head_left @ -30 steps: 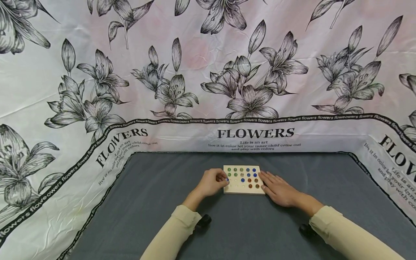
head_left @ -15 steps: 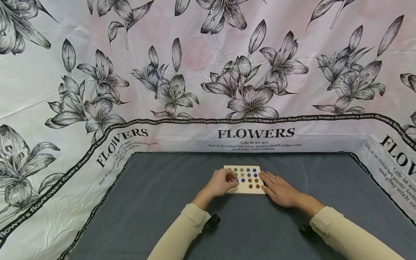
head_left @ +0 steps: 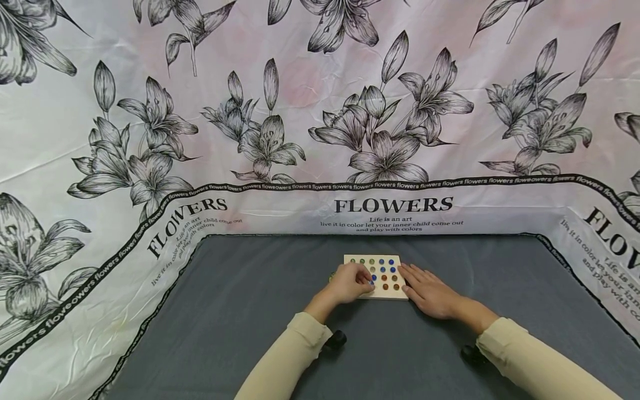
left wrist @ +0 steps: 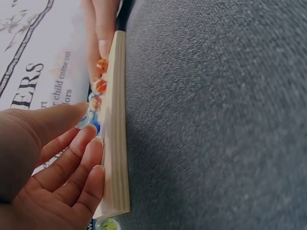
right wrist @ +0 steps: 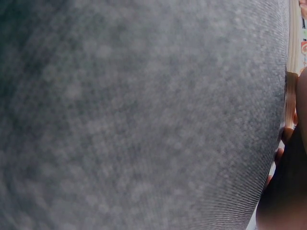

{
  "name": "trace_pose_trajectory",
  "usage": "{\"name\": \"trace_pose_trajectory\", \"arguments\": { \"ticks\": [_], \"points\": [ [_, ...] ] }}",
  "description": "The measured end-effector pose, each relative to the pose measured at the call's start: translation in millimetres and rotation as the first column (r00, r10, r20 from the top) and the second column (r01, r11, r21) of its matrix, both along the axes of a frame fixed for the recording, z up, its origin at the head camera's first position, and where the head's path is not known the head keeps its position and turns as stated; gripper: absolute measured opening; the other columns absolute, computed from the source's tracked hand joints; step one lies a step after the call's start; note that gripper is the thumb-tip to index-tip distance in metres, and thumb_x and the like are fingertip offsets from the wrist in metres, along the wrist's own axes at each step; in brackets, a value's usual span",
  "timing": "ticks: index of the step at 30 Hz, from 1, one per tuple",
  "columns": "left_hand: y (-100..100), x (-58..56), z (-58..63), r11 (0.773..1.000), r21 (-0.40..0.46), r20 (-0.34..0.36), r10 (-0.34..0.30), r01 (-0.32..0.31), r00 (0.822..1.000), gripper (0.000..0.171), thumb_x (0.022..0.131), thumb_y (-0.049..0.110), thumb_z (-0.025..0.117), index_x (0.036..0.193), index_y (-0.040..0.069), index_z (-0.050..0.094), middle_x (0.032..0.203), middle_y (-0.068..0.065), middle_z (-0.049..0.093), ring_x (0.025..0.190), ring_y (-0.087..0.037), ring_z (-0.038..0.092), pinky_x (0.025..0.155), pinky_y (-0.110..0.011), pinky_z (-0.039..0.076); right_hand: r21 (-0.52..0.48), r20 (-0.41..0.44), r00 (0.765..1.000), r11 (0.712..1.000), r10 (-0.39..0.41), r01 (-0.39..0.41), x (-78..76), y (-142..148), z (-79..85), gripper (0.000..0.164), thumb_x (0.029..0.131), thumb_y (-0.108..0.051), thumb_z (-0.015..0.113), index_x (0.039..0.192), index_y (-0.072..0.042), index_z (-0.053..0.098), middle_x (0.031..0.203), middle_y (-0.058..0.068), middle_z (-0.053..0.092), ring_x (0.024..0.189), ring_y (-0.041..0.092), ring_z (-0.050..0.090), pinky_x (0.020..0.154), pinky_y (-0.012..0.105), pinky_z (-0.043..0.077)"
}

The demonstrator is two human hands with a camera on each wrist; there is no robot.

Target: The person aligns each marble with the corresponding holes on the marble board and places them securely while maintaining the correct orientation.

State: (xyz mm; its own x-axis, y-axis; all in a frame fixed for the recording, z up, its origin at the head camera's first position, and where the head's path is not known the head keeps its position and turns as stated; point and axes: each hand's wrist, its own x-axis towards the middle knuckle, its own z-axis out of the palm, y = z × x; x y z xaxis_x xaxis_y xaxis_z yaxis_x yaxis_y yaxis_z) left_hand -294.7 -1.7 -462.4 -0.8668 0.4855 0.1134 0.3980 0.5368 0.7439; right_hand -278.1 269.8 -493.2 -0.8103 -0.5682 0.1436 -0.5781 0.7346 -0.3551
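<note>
A pale wooden board (head_left: 380,294) lies on the dark cloth, with rows of glass marbles in its hollows. My left hand (head_left: 350,283) is over the board's left half and hides part of it. Between thumb and fingertips it pinches a clear marble with blue in it (left wrist: 83,120), close over the board's front row. A blue marble (left wrist: 95,127) sits right beside those fingertips, and orange marbles (left wrist: 100,86) stand further along. My right hand (head_left: 432,293) lies with straight fingers along the board's right edge, touching it; the right wrist view catches little of this hand.
Green marbles (head_left: 362,261) line the board's back row, with blue marbles (head_left: 387,261) to their right. A yellow-green marble (left wrist: 108,224) lies off the board's left end. Dark grey cloth (head_left: 240,311) surrounds the board, and a flower-printed sheet (head_left: 280,208) rises behind.
My left hand has moved right and slightly toward me, from the board's left edge to over its front rows, carrying the marble. My right hand has stayed in place.
</note>
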Motion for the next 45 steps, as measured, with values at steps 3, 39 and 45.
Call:
{"name": "trace_pose_trajectory", "arguments": {
  "ticks": [3, 39, 45],
  "points": [
    [2, 0.3, -1.0, 1.0, -0.012, -0.011, 0.003, -0.003, 1.0, 0.009, 0.091, 0.008, 0.079, 0.095, 0.002, 0.073, 0.079, 0.001, 0.066, 0.066, -0.004, 0.055, 0.062, -0.021, 0.047, 0.006, 0.004, 1.0, 1.0, -0.012, 0.012, 0.2, -1, -0.6, 0.059, 0.112, -0.034, 0.04, 0.159, -0.002, 0.031, 0.161, 0.026, 0.032, 0.147, 0.051, 0.028, 0.112, 0.07, 0.023],
    [-51, 5.5, 16.7, 0.994, -0.085, -0.123, -0.075, 0.064, 0.99, 0.025, 0.095, 0.009, 0.073, 0.118, 0.0, 0.069, 0.101, -0.008, 0.068, 0.081, -0.015, 0.064, 0.069, -0.027, 0.052, 0.058, 0.07, 0.996, 0.997, -0.062, 0.058, -8.8, 1, -10.0, 0.061, 0.113, -0.037, 0.038, 0.161, -0.003, 0.026, 0.167, 0.019, 0.023, 0.153, 0.044, 0.019, 0.119, 0.063, 0.017],
    [-74, 6.8, 14.4, 0.995, -0.094, -0.071, -0.018, 0.011, 0.997, 0.03, 0.095, 0.01, 0.074, 0.123, 0.001, 0.067, 0.112, -0.012, 0.068, 0.095, -0.022, 0.067, 0.079, -0.033, 0.055, 0.051, 0.069, 0.996, 0.997, -0.061, 0.058, -7.2, 1, -10.2, 0.061, 0.112, -0.036, 0.04, 0.161, -0.003, 0.027, 0.167, 0.019, 0.024, 0.153, 0.043, 0.02, 0.119, 0.064, 0.018]
  ]
}}
